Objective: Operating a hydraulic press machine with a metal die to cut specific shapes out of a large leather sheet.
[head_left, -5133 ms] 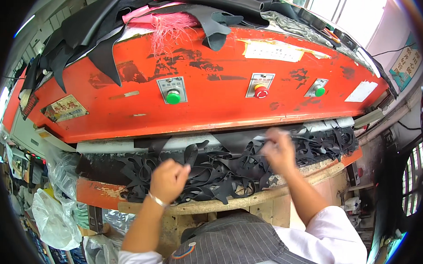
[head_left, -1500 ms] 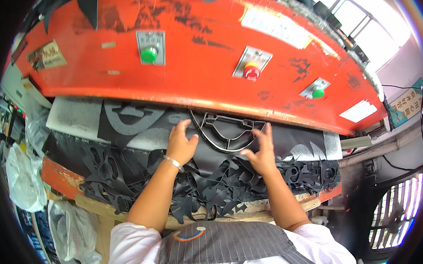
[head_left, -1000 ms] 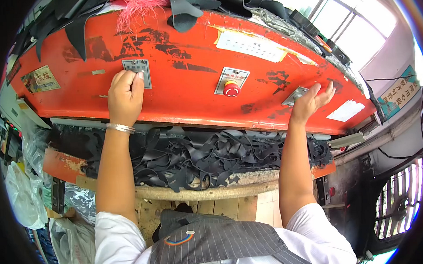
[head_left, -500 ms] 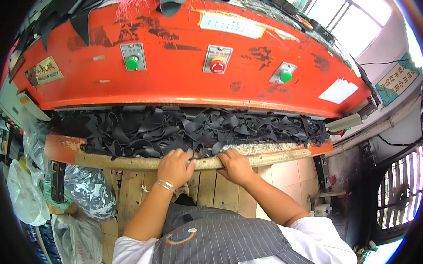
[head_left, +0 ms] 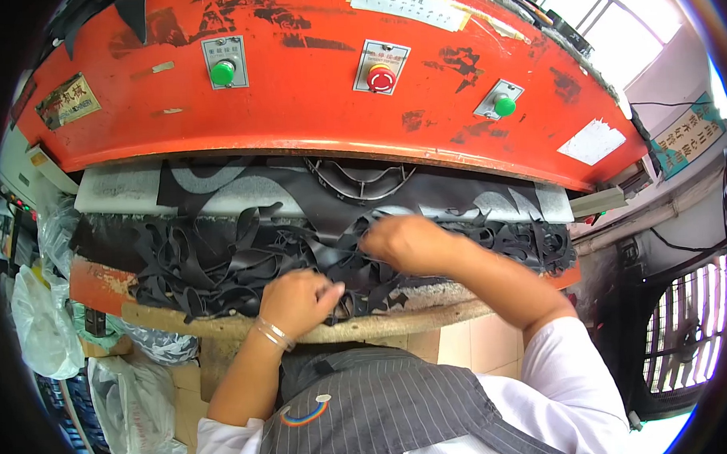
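Note:
My left hand [head_left: 292, 303] rests at the near edge of a pile of black scrap strips [head_left: 213, 272], just over the pale padded rail [head_left: 367, 329]. Its fingers curl down, the thumb stands out, and what lies under the fingers is hidden. Reaching farther in, my right hand [head_left: 404, 243] hangs over the far side of the scraps, bent at the wrist and smeared by motion. Beyond it a curved metal cutting die [head_left: 362, 187] sits on a black sheet [head_left: 278, 190] with cut-out shapes, over a white cutting board [head_left: 126, 190].
An orange press head [head_left: 312, 117] spans the far side, with two green buttons [head_left: 222, 73] and a red stop button [head_left: 381, 78]. Plastic bags [head_left: 47, 326] hang and stand at the left. A dark barred fan [head_left: 687, 328] stands at the right.
The white board, black sheet and cutting die have come into view beneath the press head. My right hand has left the rail and moved forward over the scraps; the left stays near the rail.

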Demonstrator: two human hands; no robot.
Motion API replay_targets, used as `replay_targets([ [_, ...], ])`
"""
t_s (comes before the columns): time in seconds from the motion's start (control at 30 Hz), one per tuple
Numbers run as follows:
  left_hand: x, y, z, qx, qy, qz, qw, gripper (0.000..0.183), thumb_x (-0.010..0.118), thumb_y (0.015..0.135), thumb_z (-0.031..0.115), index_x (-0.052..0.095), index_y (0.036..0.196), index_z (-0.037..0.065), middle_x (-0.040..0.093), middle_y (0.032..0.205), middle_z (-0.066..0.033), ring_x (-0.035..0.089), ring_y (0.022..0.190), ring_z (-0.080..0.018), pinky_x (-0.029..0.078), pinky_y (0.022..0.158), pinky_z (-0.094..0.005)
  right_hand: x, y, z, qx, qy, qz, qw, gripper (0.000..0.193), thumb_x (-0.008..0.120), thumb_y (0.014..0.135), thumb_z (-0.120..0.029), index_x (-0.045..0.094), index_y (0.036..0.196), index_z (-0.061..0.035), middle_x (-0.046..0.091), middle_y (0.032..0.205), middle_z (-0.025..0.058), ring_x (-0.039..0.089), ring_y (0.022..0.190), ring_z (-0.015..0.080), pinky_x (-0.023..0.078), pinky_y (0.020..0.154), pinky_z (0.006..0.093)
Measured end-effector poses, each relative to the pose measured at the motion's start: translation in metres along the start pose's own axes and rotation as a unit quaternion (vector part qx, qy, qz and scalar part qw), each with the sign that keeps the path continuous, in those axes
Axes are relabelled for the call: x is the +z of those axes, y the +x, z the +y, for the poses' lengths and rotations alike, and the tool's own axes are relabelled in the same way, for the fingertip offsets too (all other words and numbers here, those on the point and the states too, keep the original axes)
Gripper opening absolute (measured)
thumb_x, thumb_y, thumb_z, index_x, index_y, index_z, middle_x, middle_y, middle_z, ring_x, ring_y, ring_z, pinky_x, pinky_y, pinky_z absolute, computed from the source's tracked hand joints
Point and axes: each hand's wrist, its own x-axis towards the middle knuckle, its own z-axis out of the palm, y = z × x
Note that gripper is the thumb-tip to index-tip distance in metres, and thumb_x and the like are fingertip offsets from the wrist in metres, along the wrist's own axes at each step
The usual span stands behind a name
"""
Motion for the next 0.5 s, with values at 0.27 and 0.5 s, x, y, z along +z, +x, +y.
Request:
replay_targets([
  [0.27,0.029,0.133,-0.047,0.046,0.114,0.155,0.980,0.042,0.066,0.081,0.021,0.061,0.116,-0.001,0.059,0.116,-0.0162,0.055,0.110,-0.0359,0.044,0.095,-0.0425,0.026,0.162,0.137,-0.331,-0.039,0.003,0.943,0.020,0.057,0.081,-0.016,0.070,0.091,-0.0040,0.066,0.102,0.0114,0.059,0.114,0.0301,0.042,0.105,0.0414],
  [0.5,0.023,0.141,-0.048,0.034,0.138,0.146,0.979,0.042,0.068,0.079,0.020,0.062,0.117,0.003,0.058,0.116,-0.0114,0.052,0.119,-0.0319,0.040,0.103,-0.0473,-0.081,0.146,0.172,-0.384,-0.117,0.135,0.906,0.007,0.059,0.073,-0.016,0.061,0.073,-0.0097,0.059,0.078,0.0049,0.061,0.084,0.0266,0.050,0.089,0.0435],
])
